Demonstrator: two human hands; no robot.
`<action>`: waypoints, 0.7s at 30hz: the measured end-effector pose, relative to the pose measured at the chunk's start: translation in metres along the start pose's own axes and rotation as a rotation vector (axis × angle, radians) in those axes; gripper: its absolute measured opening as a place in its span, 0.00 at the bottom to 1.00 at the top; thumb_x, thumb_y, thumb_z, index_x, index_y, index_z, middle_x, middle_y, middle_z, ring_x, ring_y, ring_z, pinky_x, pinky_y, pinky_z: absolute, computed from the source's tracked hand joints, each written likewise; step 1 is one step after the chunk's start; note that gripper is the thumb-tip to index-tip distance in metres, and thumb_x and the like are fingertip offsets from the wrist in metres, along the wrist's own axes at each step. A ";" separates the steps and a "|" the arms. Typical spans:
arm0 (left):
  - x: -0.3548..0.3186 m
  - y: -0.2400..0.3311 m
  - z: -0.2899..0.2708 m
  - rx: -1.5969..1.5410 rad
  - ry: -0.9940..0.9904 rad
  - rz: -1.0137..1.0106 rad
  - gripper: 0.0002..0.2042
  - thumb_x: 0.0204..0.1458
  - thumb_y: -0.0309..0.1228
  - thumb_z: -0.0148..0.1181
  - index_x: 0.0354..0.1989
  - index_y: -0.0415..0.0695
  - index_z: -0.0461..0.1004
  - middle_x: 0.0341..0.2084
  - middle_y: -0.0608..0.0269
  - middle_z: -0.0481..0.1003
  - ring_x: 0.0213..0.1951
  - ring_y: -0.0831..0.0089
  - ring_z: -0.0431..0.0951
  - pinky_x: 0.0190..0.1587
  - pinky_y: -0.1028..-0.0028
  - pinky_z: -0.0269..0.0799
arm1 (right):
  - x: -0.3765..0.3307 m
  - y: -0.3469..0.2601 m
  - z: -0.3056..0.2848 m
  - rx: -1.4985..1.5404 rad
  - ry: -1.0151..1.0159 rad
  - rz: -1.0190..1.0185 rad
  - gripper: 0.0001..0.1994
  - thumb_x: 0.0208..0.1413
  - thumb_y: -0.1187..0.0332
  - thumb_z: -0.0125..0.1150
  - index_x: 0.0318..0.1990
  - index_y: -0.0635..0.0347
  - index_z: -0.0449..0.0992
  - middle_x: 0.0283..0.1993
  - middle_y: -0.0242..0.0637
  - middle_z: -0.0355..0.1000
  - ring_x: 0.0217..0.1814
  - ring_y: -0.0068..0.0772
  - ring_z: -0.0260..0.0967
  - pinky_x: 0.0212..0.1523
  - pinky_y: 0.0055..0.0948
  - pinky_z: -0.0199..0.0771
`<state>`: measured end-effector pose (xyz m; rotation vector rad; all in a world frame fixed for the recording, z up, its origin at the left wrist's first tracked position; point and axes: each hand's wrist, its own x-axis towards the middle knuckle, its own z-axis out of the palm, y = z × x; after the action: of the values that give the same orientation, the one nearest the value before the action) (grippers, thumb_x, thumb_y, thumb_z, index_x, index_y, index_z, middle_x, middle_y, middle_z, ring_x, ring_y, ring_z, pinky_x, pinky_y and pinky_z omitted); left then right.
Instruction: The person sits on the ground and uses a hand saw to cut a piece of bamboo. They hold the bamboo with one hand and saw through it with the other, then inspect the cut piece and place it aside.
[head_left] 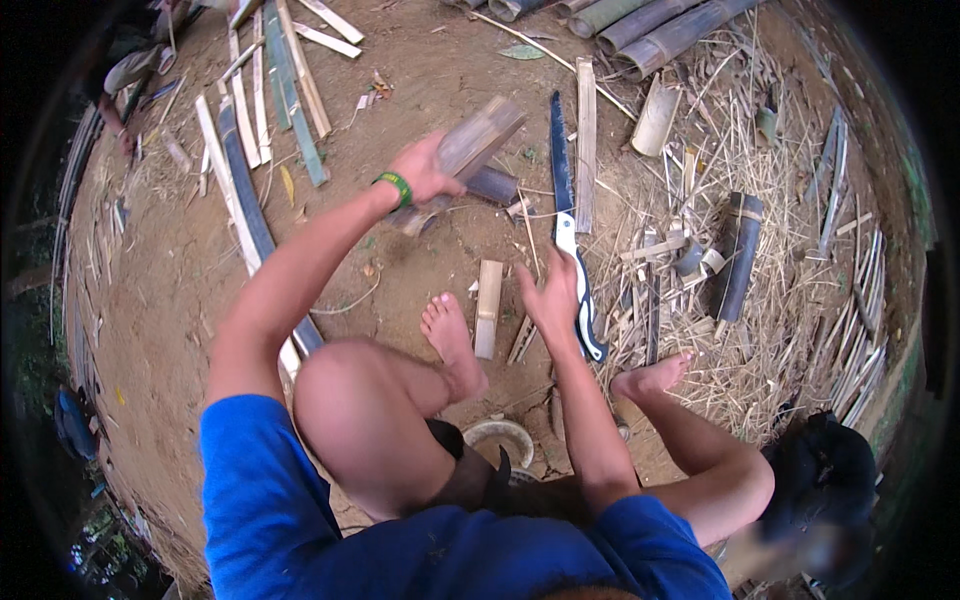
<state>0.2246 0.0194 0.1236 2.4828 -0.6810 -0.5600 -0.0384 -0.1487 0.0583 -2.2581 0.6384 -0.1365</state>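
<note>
A: Where is the bamboo piece (482, 136) sitting?
B: The left hand (425, 172) is gripping it, ahead of the knees.
A: Right hand (549, 300)?
B: Lying alongside the saw (566, 232); cannot tell if gripping. Straw (790, 330) is littering the right.

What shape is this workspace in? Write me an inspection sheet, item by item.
Surface: bare brown soil, straw strewn over its right side.
Job's things: bamboo piece, raised; saw, blade pointing away from the person.
Clutter: strips at upper left, poles at upper right.
Hands: left hand grips the bamboo piece; right hand at the saw's handle, grip unclear.
Cables: nothing seen.
Surroundings: another person's hand at upper left.
</note>
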 end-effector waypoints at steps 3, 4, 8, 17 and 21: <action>0.007 -0.050 0.029 0.082 0.028 0.005 0.41 0.31 0.41 0.77 0.59 0.44 0.67 0.48 0.43 0.76 0.51 0.45 0.76 0.55 0.55 0.72 | -0.037 0.090 0.012 -0.381 0.056 0.142 0.39 0.50 0.61 0.71 0.66 0.69 0.59 0.63 0.66 0.59 0.64 0.67 0.60 0.65 0.54 0.60; 0.006 -0.064 0.041 0.096 0.049 0.018 0.40 0.32 0.39 0.77 0.59 0.44 0.66 0.48 0.43 0.76 0.51 0.44 0.76 0.55 0.55 0.72 | -0.040 0.094 0.009 -0.374 0.032 0.135 0.39 0.51 0.61 0.70 0.67 0.68 0.58 0.62 0.64 0.60 0.64 0.66 0.60 0.65 0.53 0.61; -0.004 -0.090 0.076 0.090 0.151 0.041 0.38 0.37 0.35 0.75 0.59 0.45 0.63 0.51 0.45 0.73 0.51 0.44 0.76 0.53 0.53 0.73 | -0.016 0.110 0.012 -0.377 0.058 0.069 0.37 0.53 0.61 0.68 0.67 0.65 0.59 0.58 0.61 0.63 0.62 0.64 0.62 0.62 0.51 0.64; -0.034 -0.097 0.090 0.073 0.163 -0.057 0.37 0.38 0.34 0.73 0.60 0.46 0.62 0.52 0.50 0.71 0.48 0.43 0.77 0.49 0.51 0.76 | 0.048 0.113 0.009 -0.254 -0.113 0.069 0.26 0.57 0.68 0.58 0.61 0.67 0.62 0.41 0.60 0.71 0.39 0.62 0.73 0.42 0.52 0.74; -0.037 -0.095 0.087 0.060 0.171 -0.083 0.35 0.39 0.34 0.71 0.59 0.45 0.62 0.53 0.51 0.70 0.47 0.43 0.77 0.48 0.50 0.76 | 0.059 0.025 -0.018 0.070 -0.269 0.148 0.21 0.66 0.57 0.54 0.57 0.63 0.65 0.22 0.38 0.71 0.23 0.34 0.69 0.26 0.39 0.69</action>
<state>0.1852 0.0809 0.0107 2.5880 -0.5379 -0.3556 -0.0021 -0.2036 0.0476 -2.1048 0.6413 0.2108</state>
